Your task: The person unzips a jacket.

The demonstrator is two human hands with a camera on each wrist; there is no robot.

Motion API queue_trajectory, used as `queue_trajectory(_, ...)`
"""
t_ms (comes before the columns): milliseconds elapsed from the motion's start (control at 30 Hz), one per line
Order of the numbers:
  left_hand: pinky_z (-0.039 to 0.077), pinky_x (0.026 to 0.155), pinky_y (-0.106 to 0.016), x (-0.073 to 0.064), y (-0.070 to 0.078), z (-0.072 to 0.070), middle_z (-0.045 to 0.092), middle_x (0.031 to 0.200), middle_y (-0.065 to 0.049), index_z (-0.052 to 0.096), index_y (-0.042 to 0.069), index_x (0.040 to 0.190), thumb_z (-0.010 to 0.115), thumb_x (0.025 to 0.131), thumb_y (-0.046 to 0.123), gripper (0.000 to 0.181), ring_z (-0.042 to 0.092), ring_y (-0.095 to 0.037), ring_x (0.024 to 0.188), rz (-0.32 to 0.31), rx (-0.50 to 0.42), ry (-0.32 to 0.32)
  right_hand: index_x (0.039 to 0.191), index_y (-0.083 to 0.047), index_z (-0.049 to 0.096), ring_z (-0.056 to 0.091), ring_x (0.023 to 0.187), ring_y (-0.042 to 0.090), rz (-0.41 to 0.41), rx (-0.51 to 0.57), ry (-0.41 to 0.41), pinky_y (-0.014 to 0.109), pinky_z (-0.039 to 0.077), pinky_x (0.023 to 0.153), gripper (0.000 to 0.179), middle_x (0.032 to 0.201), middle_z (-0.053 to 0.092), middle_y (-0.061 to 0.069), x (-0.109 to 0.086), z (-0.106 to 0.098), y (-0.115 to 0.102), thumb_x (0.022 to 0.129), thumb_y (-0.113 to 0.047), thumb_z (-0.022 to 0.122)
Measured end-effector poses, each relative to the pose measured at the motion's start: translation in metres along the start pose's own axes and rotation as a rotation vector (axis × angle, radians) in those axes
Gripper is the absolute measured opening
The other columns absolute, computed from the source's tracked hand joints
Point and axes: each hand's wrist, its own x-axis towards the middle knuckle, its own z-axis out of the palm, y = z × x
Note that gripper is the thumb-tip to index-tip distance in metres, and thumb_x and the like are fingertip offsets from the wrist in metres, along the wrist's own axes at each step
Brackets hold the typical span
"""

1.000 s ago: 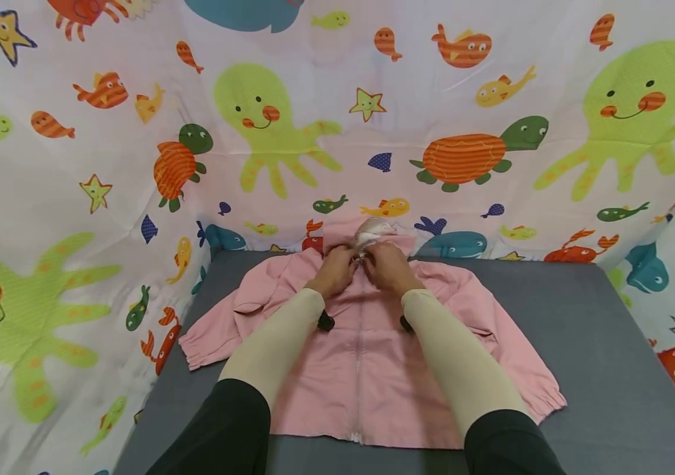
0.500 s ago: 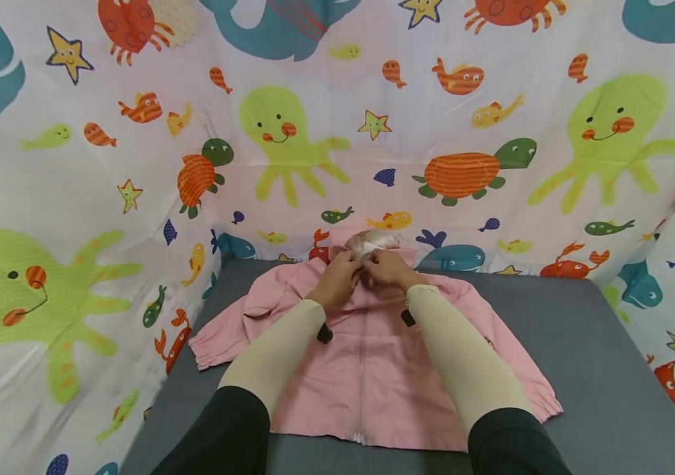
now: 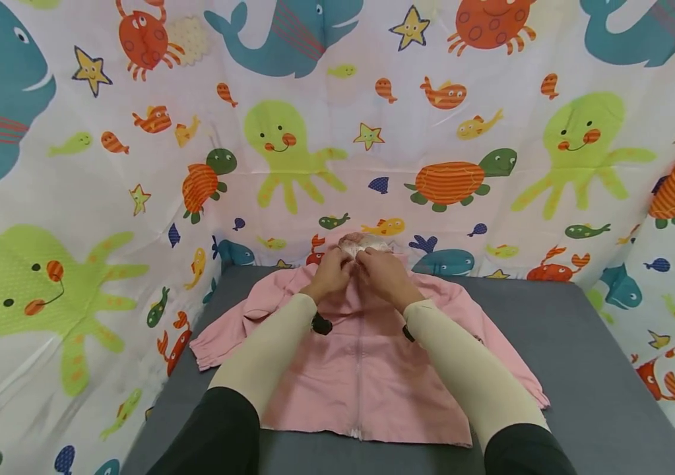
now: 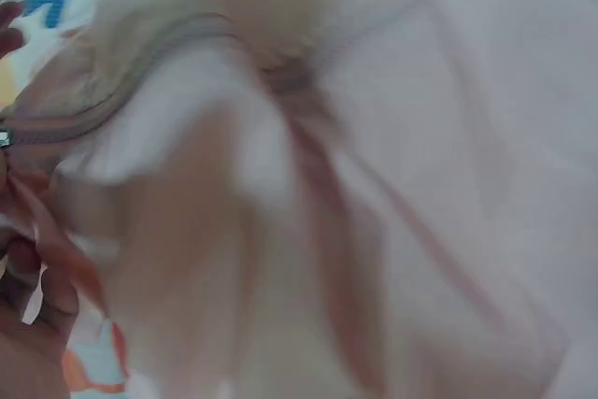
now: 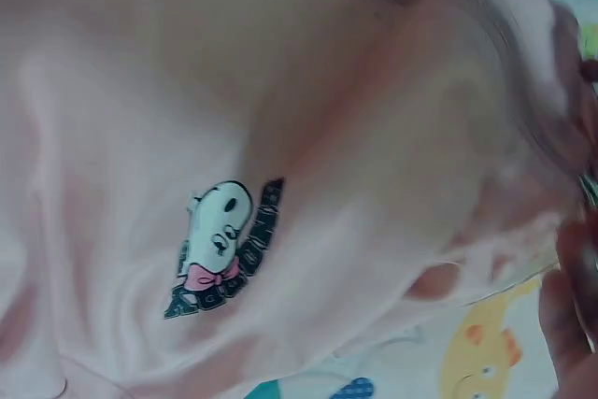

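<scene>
A pink zip-up jacket (image 3: pixel 325 376) lies front up, sleeves spread to both sides, on a grey table. My left hand (image 3: pixel 332 272) and right hand (image 3: pixel 383 274) meet at its collar, each pinching the fabric near the top of the front zipper (image 3: pixel 359 369). The zipper line runs joined down to the hem. In the left wrist view the zipper pull (image 4: pixel 5 138) shows at the left edge, close to my fingers (image 4: pixel 58 294). A pale, crumpled lining (image 3: pixel 361 244) shows behind the hands. The exact finger grip is partly hidden.
The grey table (image 3: pixel 515 330) extends right of the jacket. A white curtain with sea-animal prints (image 3: pixel 313 152) rises behind the table and along both sides. A cartoon dog print (image 5: pixel 224 240) sits on the jacket's front in the right wrist view.
The head view has tilted up, showing more curtain. Both hands stay together at the collar and shift slightly. More pale lining showed behind them half a second ago than at first.
</scene>
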Motion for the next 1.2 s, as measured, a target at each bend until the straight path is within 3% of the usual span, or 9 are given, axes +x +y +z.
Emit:
queue_trajectory(167, 0.052, 0.077, -0.034, 0.003, 0.016, -0.025, 0.069, 0.093, -0.010, 0.082, 0.004, 0.097, 0.062, 0.109, 0.008, 0.023, 0.062, -0.021, 0.084, 0.004, -0.026, -0.004, 0.107, -0.007, 0.072, 0.067, 0.074, 0.032, -0.027, -0.158, 0.097, 0.046, 0.057, 0.066, 0.006, 0.092, 0.067, 0.011, -0.011, -0.005, -0.016, 0.105, -0.010, 0.068)
queue_trajectory(267, 0.049, 0.070, -0.030, 0.010, 0.025, -0.036, 0.069, 0.089, -0.010, 0.081, 0.005, 0.094, 0.061, 0.108, 0.009, 0.025, 0.060, -0.018, 0.077, -0.027, -0.068, 0.051, 0.115, -0.006, 0.072, 0.067, 0.075, 0.033, -0.012, -0.187, 0.085, 0.047, 0.058, 0.068, 0.011, 0.094, 0.069, 0.013, -0.013, -0.012, -0.023, 0.108, -0.008, 0.063)
queue_trajectory(333, 0.047, 0.068, -0.029, 0.016, 0.029, -0.044, 0.070, 0.088, -0.011, 0.081, 0.005, 0.096, 0.060, 0.108, 0.010, 0.025, 0.059, -0.018, 0.075, -0.060, -0.085, 0.128, 0.118, -0.006, 0.072, 0.068, 0.078, 0.033, -0.027, -0.194, 0.057, 0.047, 0.059, 0.071, 0.015, 0.097, 0.072, 0.014, -0.016, -0.016, -0.028, 0.109, -0.005, 0.060)
queue_trajectory(467, 0.051, 0.069, -0.030, 0.024, 0.038, -0.064, 0.074, 0.095, -0.014, 0.082, 0.003, 0.107, 0.058, 0.108, 0.010, 0.026, 0.064, -0.021, 0.079, -0.153, -0.126, 0.278, 0.107, -0.008, 0.071, 0.069, 0.077, 0.031, -0.145, -0.199, -0.032, 0.047, 0.060, 0.070, 0.012, 0.094, 0.072, 0.012, -0.035, -0.020, -0.051, 0.104, -0.003, 0.061)
queue_trajectory(633, 0.062, 0.074, -0.038, 0.034, 0.051, -0.095, 0.076, 0.098, -0.018, 0.082, 0.001, 0.112, 0.056, 0.110, 0.012, 0.028, 0.075, -0.029, 0.085, -0.262, -0.212, 0.364, 0.088, -0.014, 0.070, 0.069, 0.071, 0.024, -0.317, -0.299, -0.119, 0.042, 0.059, 0.062, 0.008, 0.084, 0.071, 0.003, -0.082, -0.029, -0.101, 0.095, -0.011, 0.074)
queue_trajectory(767, 0.060, 0.087, -0.043, 0.046, 0.062, -0.120, 0.077, 0.100, -0.017, 0.082, 0.003, 0.109, 0.058, 0.110, 0.015, 0.028, 0.074, -0.031, 0.097, -0.283, -0.194, 0.461, 0.078, -0.020, 0.069, 0.066, 0.065, 0.017, -0.430, -0.402, -0.209, 0.037, 0.058, 0.058, 0.016, 0.075, 0.069, -0.004, -0.118, -0.033, -0.140, 0.090, -0.016, 0.079)
queue_trajectory(900, 0.059, 0.092, -0.046, 0.055, 0.072, -0.140, 0.078, 0.104, -0.018, 0.082, 0.002, 0.109, 0.056, 0.110, 0.016, 0.029, 0.073, -0.034, 0.104, -0.299, -0.196, 0.514, 0.073, -0.027, 0.071, 0.063, 0.060, 0.011, -0.518, -0.462, -0.298, 0.030, 0.056, 0.054, 0.019, 0.070, 0.066, -0.009, -0.146, -0.033, -0.171, 0.089, -0.027, 0.082)
queue_trajectory(1067, 0.057, 0.091, -0.043, 0.061, 0.075, -0.153, 0.076, 0.102, -0.016, 0.081, 0.002, 0.106, 0.058, 0.110, 0.017, 0.028, 0.070, -0.031, 0.102, -0.350, -0.218, 0.594, 0.071, -0.035, 0.071, 0.062, 0.060, 0.003, -0.613, -0.481, -0.313, 0.025, 0.053, 0.052, 0.023, 0.072, 0.070, -0.016, -0.167, -0.032, -0.196, 0.091, -0.037, 0.082)
queue_trajectory(1200, 0.054, 0.086, -0.039, 0.061, 0.070, -0.155, 0.072, 0.098, -0.013, 0.080, 0.001, 0.105, 0.059, 0.110, 0.017, 0.026, 0.066, -0.027, 0.095, -0.366, -0.243, 0.665, 0.073, -0.037, 0.070, 0.061, 0.062, 0.000, -0.691, -0.458, -0.252, 0.023, 0.052, 0.051, 0.020, 0.075, 0.070, -0.018, -0.177, -0.030, -0.204, 0.089, -0.035, 0.082)
